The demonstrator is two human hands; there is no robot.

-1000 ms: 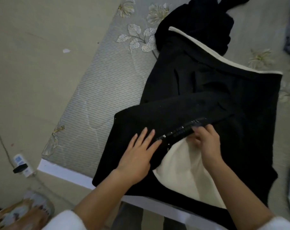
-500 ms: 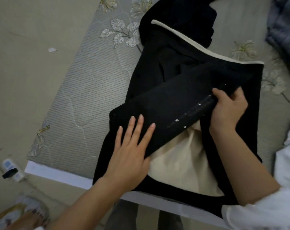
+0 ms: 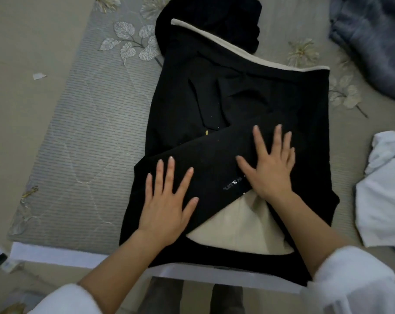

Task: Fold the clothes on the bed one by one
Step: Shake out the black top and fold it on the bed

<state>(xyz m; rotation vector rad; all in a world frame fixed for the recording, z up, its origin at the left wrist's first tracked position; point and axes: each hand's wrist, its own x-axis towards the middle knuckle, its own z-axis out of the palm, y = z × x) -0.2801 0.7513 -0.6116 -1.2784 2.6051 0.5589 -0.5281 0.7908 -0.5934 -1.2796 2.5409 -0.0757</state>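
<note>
A black garment (image 3: 237, 94) with a cream lining lies spread on the grey flowered bed (image 3: 90, 132), its hood end at the far side. One sleeve is folded slantwise across the body. My left hand (image 3: 167, 200) rests flat on the sleeve's lower left part, fingers spread. My right hand (image 3: 271, 162) presses flat on the sleeve further right, just above small white lettering. A cream wedge of lining (image 3: 239, 232) shows between my forearms. Neither hand grips any cloth.
A white garment (image 3: 386, 189) lies crumpled at the right edge of the bed. A grey-blue garment (image 3: 373, 37) sits at the top right. The bed's white front edge (image 3: 56, 254) runs along the bottom; the beige floor lies to the left.
My right hand let go of the sleeve edge it was pinching and now lies flat on the folded sleeve. The sleeve has been laid further across the body. My left hand stays pressed down.
</note>
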